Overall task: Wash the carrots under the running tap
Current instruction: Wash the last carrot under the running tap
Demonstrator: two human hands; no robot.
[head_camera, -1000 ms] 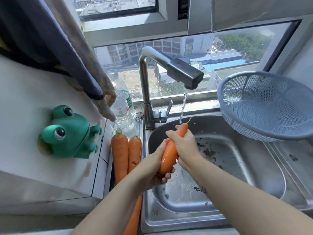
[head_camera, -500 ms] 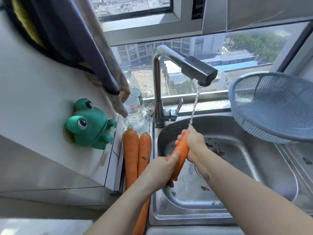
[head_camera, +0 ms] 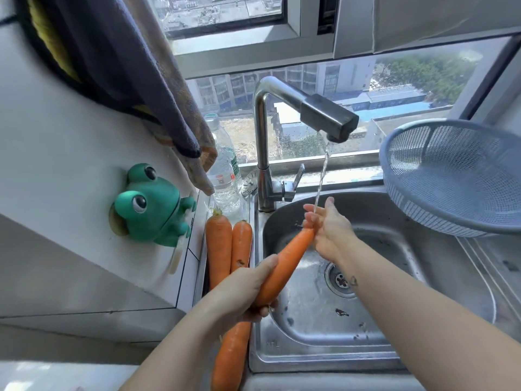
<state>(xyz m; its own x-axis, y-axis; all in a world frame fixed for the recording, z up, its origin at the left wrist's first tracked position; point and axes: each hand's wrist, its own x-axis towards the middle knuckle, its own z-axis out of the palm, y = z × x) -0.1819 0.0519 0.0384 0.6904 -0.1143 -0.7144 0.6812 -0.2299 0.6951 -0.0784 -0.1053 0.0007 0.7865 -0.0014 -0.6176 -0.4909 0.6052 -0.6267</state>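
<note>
1. So, the left hand (head_camera: 242,289) grips the thick end of a carrot (head_camera: 284,266). Its fingers are curled under the carrot and the thumb lies along the top.
2. That carrot is up over the sink (head_camera: 394,249), slanting away toward the tap (head_camera: 282,91), and it isn't touching the basin.
3. The right hand (head_camera: 329,230) is wrapped loosely round the thin tip, fingers curled over it and thumb pointing up.
4. Tap's running: a thin stream of water (head_camera: 322,176) drops from the dark spout head and lands right on the right hand and the carrot tip.
5. On the narrow strip of table left of the sink, one spare carrot (head_camera: 218,249) and a second spare carrot (head_camera: 242,241) lie side by side, touching, top ends toward the window (head_camera: 394,80).
6. A third spare carrot (head_camera: 231,356) lies nearer on the same strip, partly hidden under the left forearm.
7. The basin is wet with a few dark specks in it, and the drain (head_camera: 339,279) sits just beside the right wrist.
8. Other stuff:
   - a green frog (head_camera: 152,204) is stuck to the white wall on the left
   - a plastic bottle (head_camera: 224,170) stands in the corner behind the spare carrots
   - a dark cloth (head_camera: 135,66) hangs above it
   - a blue-grey basket (head_camera: 456,176) sits tilted over the right side of the sink
</note>
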